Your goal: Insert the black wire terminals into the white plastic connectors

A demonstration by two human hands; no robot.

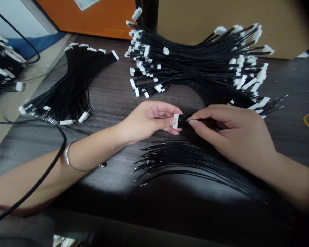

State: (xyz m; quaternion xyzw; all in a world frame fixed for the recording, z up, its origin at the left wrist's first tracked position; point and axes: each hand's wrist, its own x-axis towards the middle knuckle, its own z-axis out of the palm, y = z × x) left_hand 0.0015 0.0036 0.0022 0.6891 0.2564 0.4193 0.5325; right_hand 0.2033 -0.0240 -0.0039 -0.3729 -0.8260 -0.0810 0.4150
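- Table (110,85) with dark, streaky wood grain fills the view; its left edge slants away beside a pale surface, and its near edge fades into shadow.
- At the back, an orange panel (100,19) and a tan cardboard box (206,20) bound the work area; wood grain shows between the left bundle (74,79) and the large pile (185,65).
- A thick, smooth black cord (64,142) curves across the left side and passes over the forearm, close to a thin silver bangle (67,156).
- The large pile, behind the hands, is made of thin, flexible black cables, with blocky white plastic ends crowded at both sides.
- The left bundle is narrow at its middle and fans out at each end, with white ends there too.
- Loose wires (175,157) lie in a gentle arc in front of the hands, their bare metal tips shining at the left and the rest running under the right forearm.
- A small white plug (175,120), flat and rectangular, is held above the table, near the middle of the view; black wires (183,120) leave its right side.
- The left hand (154,118) grips the plug between thumb and fingers.
- The right hand (231,127), just beside it, pinches the black wires with thumb and forefinger; how many cannot be told.
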